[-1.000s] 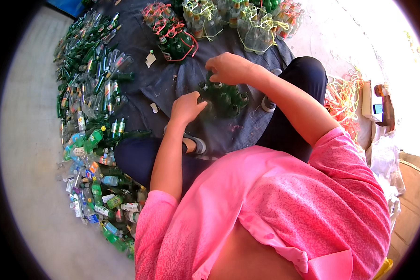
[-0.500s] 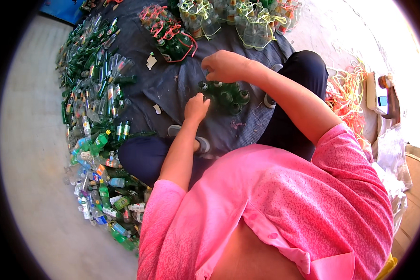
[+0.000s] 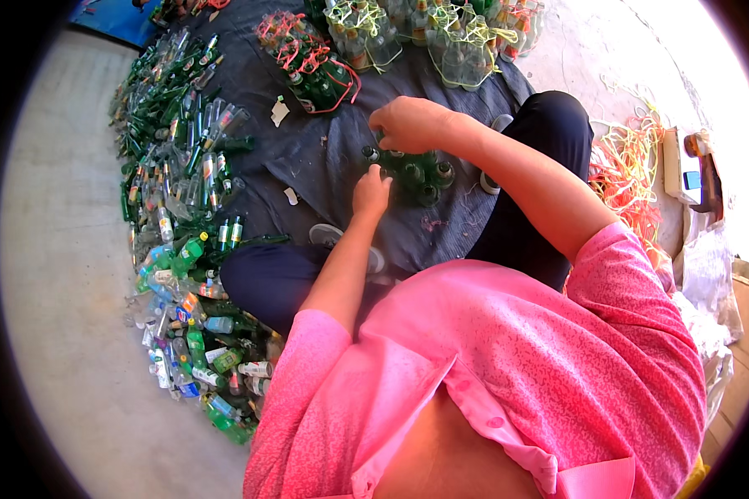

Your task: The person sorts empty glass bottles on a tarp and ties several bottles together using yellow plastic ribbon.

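A small cluster of green glass bottles stands upright on a dark cloth between my legs. At the near left side of this cluster is my left hand, its fingertips closed at the neck of a green glass bottle. My right hand is over the far side of the cluster, its fingers curled downward. Whatever those fingers hold, if anything, is too small or hidden to make out. Part of the cluster lies behind the right hand and wrist.
Loose glass and plastic bottles form a long heap on my left. Farther off stand tied bundles of clear bottles and a green bundle bound with red string. Tangled orange and yellow string lies to my right, next to a pale box.
The whole view has shifted slightly, moving the scene to the right. My left hand has come closer to the bottle cluster, and my right hand has lowered a little over it.
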`<state>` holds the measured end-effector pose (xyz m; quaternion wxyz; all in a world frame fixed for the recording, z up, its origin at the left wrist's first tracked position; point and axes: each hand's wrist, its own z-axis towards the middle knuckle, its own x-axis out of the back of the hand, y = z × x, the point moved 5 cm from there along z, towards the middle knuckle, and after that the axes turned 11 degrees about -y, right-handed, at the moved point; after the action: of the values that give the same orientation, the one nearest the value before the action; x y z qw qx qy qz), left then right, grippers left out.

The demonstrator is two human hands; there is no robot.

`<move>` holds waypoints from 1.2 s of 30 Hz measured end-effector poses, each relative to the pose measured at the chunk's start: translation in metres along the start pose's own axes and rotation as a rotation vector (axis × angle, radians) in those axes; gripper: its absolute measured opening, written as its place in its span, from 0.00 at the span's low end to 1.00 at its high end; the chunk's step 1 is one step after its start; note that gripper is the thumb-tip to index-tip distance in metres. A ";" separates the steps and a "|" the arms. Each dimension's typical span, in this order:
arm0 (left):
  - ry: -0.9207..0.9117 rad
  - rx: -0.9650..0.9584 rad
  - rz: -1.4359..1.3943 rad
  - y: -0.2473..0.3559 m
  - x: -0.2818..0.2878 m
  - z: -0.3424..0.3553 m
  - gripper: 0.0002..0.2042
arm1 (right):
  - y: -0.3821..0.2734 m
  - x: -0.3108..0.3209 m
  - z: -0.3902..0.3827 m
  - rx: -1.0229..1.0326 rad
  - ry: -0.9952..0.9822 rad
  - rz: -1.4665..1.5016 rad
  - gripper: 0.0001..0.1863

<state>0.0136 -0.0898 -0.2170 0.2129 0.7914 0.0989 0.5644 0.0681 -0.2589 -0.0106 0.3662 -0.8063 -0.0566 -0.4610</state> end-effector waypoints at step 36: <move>0.281 -0.070 -0.295 0.018 0.168 0.004 0.19 | 0.005 -0.020 0.009 -0.070 -0.229 -0.210 0.14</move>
<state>0.0733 -0.0399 -0.0674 0.3048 0.6738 0.2228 0.6352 0.0647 -0.2517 -0.0319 0.2787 -0.8556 -0.1658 -0.4034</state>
